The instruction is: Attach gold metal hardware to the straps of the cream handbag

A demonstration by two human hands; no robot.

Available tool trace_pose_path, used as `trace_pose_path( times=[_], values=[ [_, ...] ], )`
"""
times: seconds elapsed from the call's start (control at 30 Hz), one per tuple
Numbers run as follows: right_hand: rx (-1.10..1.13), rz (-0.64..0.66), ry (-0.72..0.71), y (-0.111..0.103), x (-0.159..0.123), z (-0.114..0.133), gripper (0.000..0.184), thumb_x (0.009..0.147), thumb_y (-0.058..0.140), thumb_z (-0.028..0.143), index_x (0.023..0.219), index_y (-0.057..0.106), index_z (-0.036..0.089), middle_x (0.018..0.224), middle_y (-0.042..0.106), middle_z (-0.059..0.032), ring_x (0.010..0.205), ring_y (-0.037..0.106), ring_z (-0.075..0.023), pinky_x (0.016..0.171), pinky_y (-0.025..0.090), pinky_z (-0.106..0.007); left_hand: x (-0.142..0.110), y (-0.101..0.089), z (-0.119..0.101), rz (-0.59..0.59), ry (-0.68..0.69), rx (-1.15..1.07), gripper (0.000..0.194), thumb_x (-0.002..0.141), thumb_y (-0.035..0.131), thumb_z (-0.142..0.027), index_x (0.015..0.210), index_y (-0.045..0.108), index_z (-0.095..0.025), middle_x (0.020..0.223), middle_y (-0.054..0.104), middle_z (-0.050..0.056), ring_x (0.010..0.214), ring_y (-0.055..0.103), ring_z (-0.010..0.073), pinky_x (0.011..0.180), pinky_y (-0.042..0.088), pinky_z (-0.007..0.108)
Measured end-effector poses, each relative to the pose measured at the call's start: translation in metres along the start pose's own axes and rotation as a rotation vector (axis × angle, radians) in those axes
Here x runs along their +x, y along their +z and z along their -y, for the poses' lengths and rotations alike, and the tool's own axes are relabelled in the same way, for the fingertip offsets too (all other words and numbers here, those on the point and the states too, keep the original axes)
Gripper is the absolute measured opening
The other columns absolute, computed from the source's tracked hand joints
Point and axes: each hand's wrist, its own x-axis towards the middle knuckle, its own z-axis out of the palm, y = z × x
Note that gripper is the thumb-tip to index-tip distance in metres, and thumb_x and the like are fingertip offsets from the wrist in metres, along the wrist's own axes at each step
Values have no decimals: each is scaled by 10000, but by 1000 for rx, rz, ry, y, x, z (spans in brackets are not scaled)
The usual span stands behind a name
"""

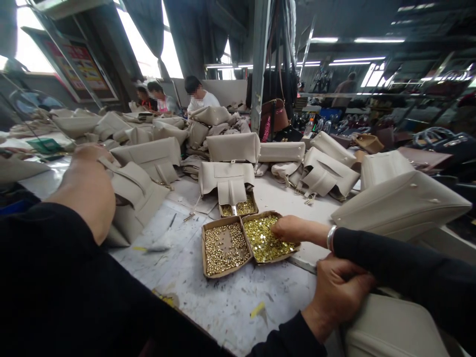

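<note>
My left hand (91, 152) reaches out at the left, closed at the upper edge of a beige handbag (139, 198) with a strap; its fingertips are mostly hidden. My right hand (336, 292) is curled closed at the lower right, against another beige handbag (397, 327); what its fingers grip is hidden. Above it, another person's hand (288, 228), with a silver bracelet, dips into a cardboard tray (256, 261) of small gold metal studs. Joined to that one is a tray (204, 250) of small round gold pieces. A third tray (256, 203) sits behind, partly under a bag flap.
Beige handbags (226, 178) line the far side of the white table (178, 277), with more heaped behind. A large beige bag (401, 203) stands at the right. A metal post (259, 64) rises at the back. Several people (203, 96) sit beyond.
</note>
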Motion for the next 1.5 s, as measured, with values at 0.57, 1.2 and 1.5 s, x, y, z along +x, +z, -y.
trace_pose_path(
  times=[0.57, 1.2, 1.5],
  values=[
    [406, -376, 66, -35, -16, -19, 163, 904, 602, 109, 984, 733, 164, 910, 737, -71, 793, 627, -188, 699, 431, -266, 2, -3, 3, 52, 87, 36, 49, 765, 819, -145, 808, 828, -167, 867, 779, 75, 884, 693, 215, 870, 518, 328],
    [1353, -1198, 601, 34, -243, 48, 397, 718, 861, 569, 778, 749, 192, 745, 708, -54, 688, 635, -195, 630, 543, -288, 8, -8, -17, 63, 143, 443, 48, 865, 741, -183, 854, 788, -181, 843, 689, 46, 906, 613, 199, 825, 504, 307],
    [1502, -1265, 634, 54, -224, 65, 341, 740, 850, 524, 763, 739, 201, 774, 676, -27, 721, 593, -176, 656, 488, -271, 6, -5, -20, 74, 126, 501, 115, 862, 697, -174, 760, 750, -165, 771, 635, 32, 817, 601, 173, 750, 483, 274]
  ],
)
